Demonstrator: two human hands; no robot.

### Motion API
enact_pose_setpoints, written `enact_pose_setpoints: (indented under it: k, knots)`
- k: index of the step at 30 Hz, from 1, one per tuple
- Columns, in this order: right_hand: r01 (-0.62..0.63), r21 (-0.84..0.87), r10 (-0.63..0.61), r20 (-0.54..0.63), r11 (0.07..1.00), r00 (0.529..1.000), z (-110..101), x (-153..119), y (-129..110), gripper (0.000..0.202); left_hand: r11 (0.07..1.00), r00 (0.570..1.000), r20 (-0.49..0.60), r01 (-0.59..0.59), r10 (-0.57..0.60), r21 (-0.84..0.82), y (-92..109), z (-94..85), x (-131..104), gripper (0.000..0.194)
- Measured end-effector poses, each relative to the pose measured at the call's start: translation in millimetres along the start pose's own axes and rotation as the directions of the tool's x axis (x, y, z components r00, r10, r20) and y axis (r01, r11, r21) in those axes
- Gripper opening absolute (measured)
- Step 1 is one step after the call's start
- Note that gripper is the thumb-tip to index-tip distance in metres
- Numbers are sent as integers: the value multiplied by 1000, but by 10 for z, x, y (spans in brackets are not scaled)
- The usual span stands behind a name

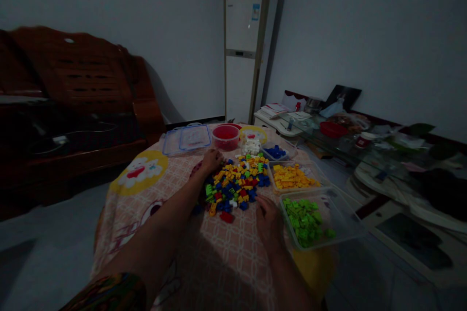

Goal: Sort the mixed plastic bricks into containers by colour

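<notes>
A pile of mixed building bricks [237, 182] in yellow, blue, red, green and white lies on the patterned tablecloth [226, 272]. At the pile's far left edge is my left hand [212, 160], its fingers bent down; what they may hold is too small to tell. My right hand [268, 216] rests at the pile's near right side, left of the box of green bricks [304, 221], fingers curled and partly hidden. Beyond that box stands one of yellow bricks [294, 177]. Blue bricks [276, 151] and white bricks [251, 146] sit in containers farther back.
A red round tub [226, 137] and blue-rimmed clear lids [188, 139] are at the table's back. A wooden bench [80, 77] stands left. To the right, a glass-topped table [339, 143] holds a red bowl [332, 129], a cup [365, 140] and papers.
</notes>
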State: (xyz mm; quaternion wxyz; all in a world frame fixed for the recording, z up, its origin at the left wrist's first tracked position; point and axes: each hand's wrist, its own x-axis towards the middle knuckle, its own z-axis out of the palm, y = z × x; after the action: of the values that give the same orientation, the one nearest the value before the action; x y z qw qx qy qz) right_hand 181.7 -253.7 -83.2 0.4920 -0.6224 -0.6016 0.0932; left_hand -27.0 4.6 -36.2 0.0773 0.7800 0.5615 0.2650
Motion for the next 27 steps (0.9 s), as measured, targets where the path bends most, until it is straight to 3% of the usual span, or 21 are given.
enact_pose_setpoints:
  k: [5, 8, 12, 15, 18, 22, 24, 27]
  knots:
    - [-7, 0, 7, -19, 1000, 1000, 4, 2, -12, 40, 975, 981, 65, -171, 182, -143, 162, 44, 5, 33]
    - [-1, -3, 1, -12, 1000, 1000, -6, 8, -20, 39, 969, 981, 45, -179, 189, -170, 376, 87, 99, 35]
    - [-9, -8, 9, -3, 1000, 1000, -1, 15, -12, 39, 981, 962, 232, -112, 147, -156, 627, 196, 216, 33]
    - [-21, -8, 21, -16, 1000, 1000, 17, 16, -1, 39, 961, 921, 301, -190, 246, -202, 723, 252, 210, 34]
    - [-22, -3, 22, -11, 1000, 1000, 22, 13, -3, 38, 949, 910, 282, -261, 304, -178, 755, 259, 159, 36]
    - [-11, 4, 11, 2, 1000, 1000, 8, 7, -21, 38, 944, 938, 131, -308, 322, -118, 802, 253, 162, 36]
    - [-7, 12, 8, -8, 1000, 1000, 5, 7, -29, 39, 912, 908, 119, -384, 402, -145, 864, 279, 204, 38]
    - [-13, 10, 14, -17, 1000, 1000, 3, 14, -38, 39, 839, 811, 217, -520, 543, -157, 1014, 364, 277, 43]
